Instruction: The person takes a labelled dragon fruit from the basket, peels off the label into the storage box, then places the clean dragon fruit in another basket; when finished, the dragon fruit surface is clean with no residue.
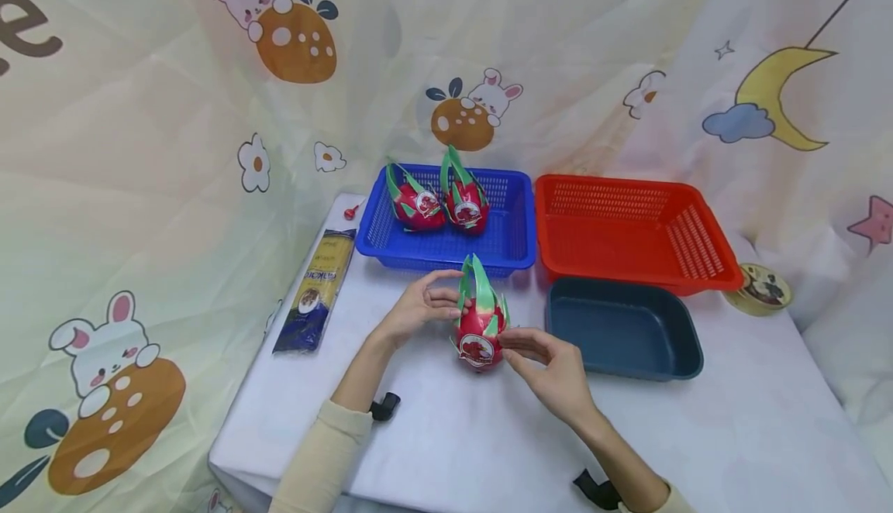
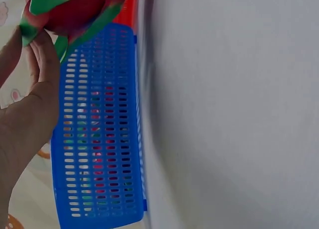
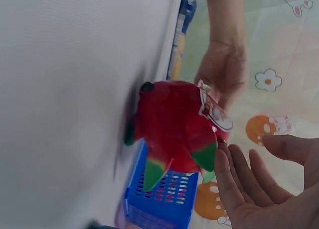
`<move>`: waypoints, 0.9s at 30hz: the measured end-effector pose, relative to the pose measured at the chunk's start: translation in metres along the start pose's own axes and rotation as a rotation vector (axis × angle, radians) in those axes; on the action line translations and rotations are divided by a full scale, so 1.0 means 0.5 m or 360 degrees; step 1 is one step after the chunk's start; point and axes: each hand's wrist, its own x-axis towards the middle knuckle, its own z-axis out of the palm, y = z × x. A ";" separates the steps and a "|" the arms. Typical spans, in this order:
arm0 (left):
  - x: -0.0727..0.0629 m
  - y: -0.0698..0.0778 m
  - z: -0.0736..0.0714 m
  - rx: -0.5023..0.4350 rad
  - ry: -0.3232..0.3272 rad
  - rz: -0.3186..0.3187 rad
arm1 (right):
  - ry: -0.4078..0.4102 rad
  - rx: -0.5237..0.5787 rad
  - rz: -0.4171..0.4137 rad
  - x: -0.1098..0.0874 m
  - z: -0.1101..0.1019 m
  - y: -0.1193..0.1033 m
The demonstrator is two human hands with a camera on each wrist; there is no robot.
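A red dragon fruit (image 1: 491, 319) with long green leaf tips and a round sticker (image 1: 477, 350) is between both hands, in front of the blue basket. My left hand (image 1: 412, 308) is at its left side; in the left wrist view, thumb and fingers pinch a green scale (image 2: 28, 34). At the lower right side, my right hand (image 1: 551, 370) touches the fruit with its fingertips. Seen from the right wrist, those fingers (image 3: 249, 181) are fairly straight and the thumb stands apart. Whether the fruit bears on the cloth, I cannot tell.
Two more dragon fruits (image 1: 466, 207) lie in the blue basket (image 1: 512, 226). To its right are a red basket (image 1: 614, 242), a dark blue tub (image 1: 621, 327) and a round tin (image 1: 760, 288). A yellow-and-blue packet (image 1: 317, 288) and a small red object (image 1: 351, 212) lie left.
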 end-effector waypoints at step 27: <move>0.007 -0.014 0.097 -0.0093 0.0193 0.0205 | 0.0301 -0.0237 0.0097 0.021 -0.011 0.029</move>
